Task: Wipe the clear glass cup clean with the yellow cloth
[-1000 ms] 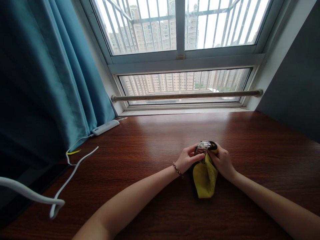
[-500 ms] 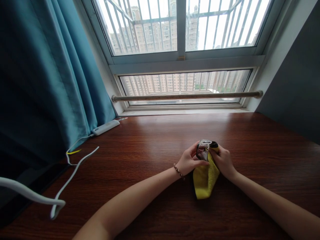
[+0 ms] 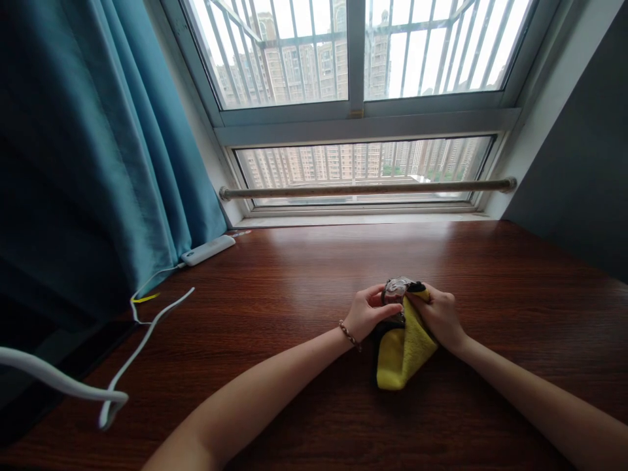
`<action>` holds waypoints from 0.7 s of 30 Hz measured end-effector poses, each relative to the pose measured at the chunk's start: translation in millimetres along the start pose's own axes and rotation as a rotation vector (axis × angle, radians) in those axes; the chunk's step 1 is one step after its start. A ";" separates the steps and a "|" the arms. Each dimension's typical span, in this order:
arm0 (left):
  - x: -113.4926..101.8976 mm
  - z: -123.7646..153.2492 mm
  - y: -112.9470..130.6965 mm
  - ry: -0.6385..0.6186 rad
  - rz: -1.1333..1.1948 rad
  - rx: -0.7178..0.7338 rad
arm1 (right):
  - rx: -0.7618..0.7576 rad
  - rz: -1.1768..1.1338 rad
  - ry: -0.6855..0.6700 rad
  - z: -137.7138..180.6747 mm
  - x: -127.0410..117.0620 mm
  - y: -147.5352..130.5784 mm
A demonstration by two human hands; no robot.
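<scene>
My left hand (image 3: pixel 369 313), with a beaded bracelet at the wrist, is closed around a small shiny, clear object with dark parts (image 3: pixel 396 286); its exact kind does not show. My right hand (image 3: pixel 439 316) pinches a yellow cloth with black edging (image 3: pixel 405 356) right beside that object. The cloth hangs down below both hands, partly folded over. Part of the shiny object is hidden by my left fingers and by the cloth.
Both hands are over a reddish-brown wooden surface (image 3: pixel 294 275). A white power strip or similar device (image 3: pixel 209 250) lies by the blue curtain (image 3: pixel 147 163), with white cables (image 3: pixel 142 347) at the left. Behind are a metal rail (image 3: pixel 363 190) and a barred window.
The shiny object has turned and shifted slightly left in my left hand. The cloth has swung and its folds now lie differently, with its right side spread wider.
</scene>
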State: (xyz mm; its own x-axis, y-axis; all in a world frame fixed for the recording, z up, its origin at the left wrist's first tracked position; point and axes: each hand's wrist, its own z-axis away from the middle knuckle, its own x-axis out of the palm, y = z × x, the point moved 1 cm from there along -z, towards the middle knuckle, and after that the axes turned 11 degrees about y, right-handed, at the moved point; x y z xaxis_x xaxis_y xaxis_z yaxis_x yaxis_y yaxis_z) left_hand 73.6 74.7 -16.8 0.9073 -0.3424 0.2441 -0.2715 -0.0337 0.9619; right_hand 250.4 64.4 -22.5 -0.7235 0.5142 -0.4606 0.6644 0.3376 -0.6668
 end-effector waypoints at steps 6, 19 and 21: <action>0.6 -0.3 0.8 0.026 -0.066 0.001 | -0.036 -0.035 -0.024 -0.3 3.0 -1.3; 6.2 1.5 4.0 -0.110 -0.054 0.097 | 0.026 -0.026 -0.011 1.2 4.4 4.8; 5.6 0.9 4.0 -0.122 -0.038 0.074 | 0.019 -0.042 -0.015 1.1 3.9 2.0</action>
State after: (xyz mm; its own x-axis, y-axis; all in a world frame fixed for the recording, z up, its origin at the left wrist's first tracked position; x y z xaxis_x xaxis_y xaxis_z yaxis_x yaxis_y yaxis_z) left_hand 77.3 71.9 -11.7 0.8730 -0.4507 0.1865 -0.2648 -0.1168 0.9572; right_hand 248.7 66.2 -26.4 -0.7537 0.4879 -0.4403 0.6295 0.3436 -0.6969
